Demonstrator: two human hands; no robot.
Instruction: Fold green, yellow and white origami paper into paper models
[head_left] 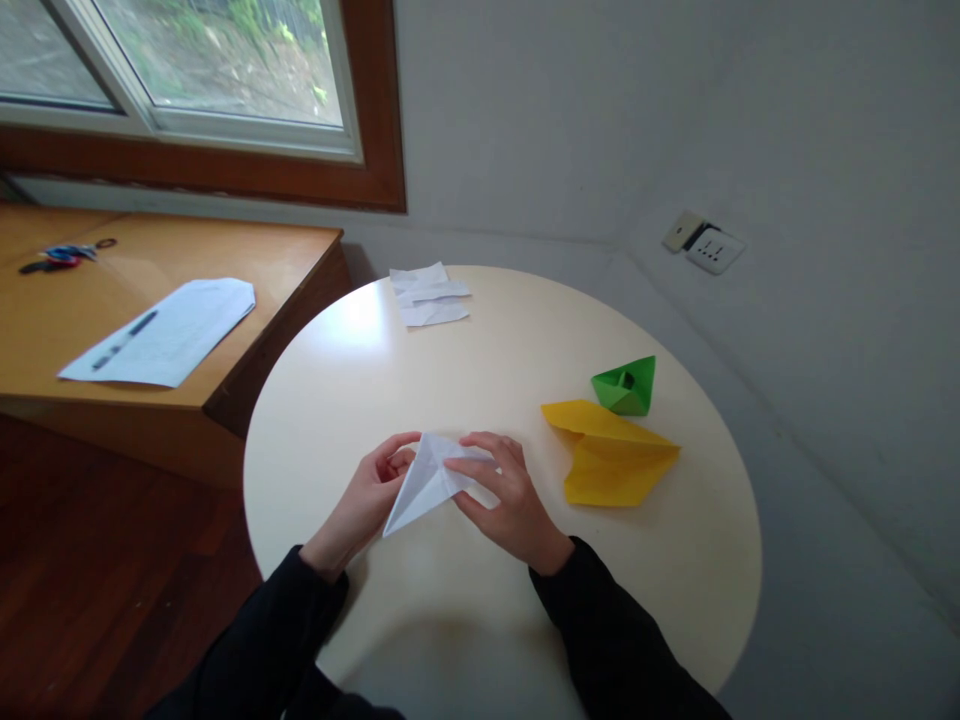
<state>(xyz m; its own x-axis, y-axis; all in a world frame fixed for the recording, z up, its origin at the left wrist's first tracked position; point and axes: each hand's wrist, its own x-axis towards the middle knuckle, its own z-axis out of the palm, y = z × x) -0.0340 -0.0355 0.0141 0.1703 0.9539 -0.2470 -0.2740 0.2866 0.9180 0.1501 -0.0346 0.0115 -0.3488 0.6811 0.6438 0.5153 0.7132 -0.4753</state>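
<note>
A piece of folded white paper (426,488) with a pointed, triangular shape is held between my two hands above the round table. My left hand (371,490) is closed on its left edge, with some fingers curled behind the sheet. On the other side, my right hand (504,492) grips the right part, thumb low and fingers across the top. Part of the paper is hidden by the right fingers. To the right lie a yellow paper plane (615,455) and, just behind it, a small green paper boat (628,385).
The round cream table (510,340) bears creased white paper (429,295) at its far edge. At left, a wooden desk (292,250) holds white sheets (184,325), a dark pen (126,340) and scissors (71,255). A wall socket (715,249) is at the right.
</note>
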